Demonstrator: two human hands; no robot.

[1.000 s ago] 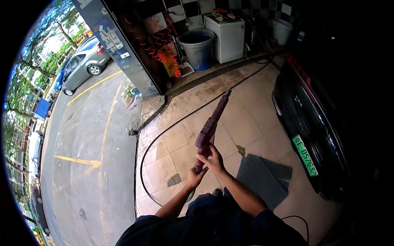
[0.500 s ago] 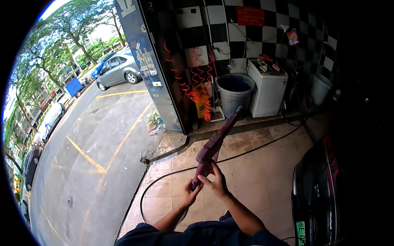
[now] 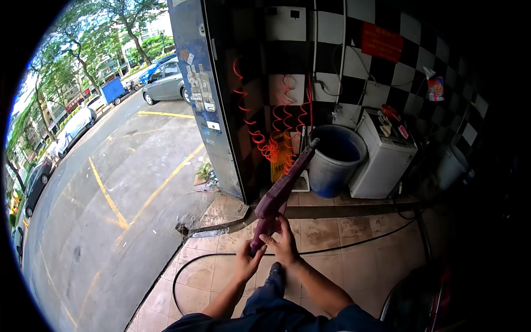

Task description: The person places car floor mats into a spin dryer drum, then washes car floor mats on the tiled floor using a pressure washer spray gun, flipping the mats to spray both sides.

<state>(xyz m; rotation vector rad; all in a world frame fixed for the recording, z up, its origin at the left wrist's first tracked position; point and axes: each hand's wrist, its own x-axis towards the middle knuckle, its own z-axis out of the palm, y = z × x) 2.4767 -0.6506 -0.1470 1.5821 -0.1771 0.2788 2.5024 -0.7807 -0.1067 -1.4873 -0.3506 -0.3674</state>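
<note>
A purple pressure washer gun (image 3: 271,201) is held in front of my body, its nozzle slanting up and to the right. My left hand (image 3: 248,259) is wrapped round its rear end, near where the hose joins. Just above, my right hand (image 3: 283,243) grips the handle below the gun's body; whether a finger presses the trigger is hidden. A black hose (image 3: 185,266) loops over the tiled floor from near my left hand toward the right.
Ahead stand a big grey bucket (image 3: 336,169) and a white washing machine (image 3: 379,160). Orange coiled hoses (image 3: 265,145) hang beside a blue pillar (image 3: 221,149). A low ledge (image 3: 326,212) crosses the floor. A dark car (image 3: 412,307) is at lower right; a parking area (image 3: 110,243) lies left.
I have stepped forward, and one foot now shows below my hands. The bucket and washing machine appear nearer, and the dark car has slid lower in view. Both hands keep their grip.
</note>
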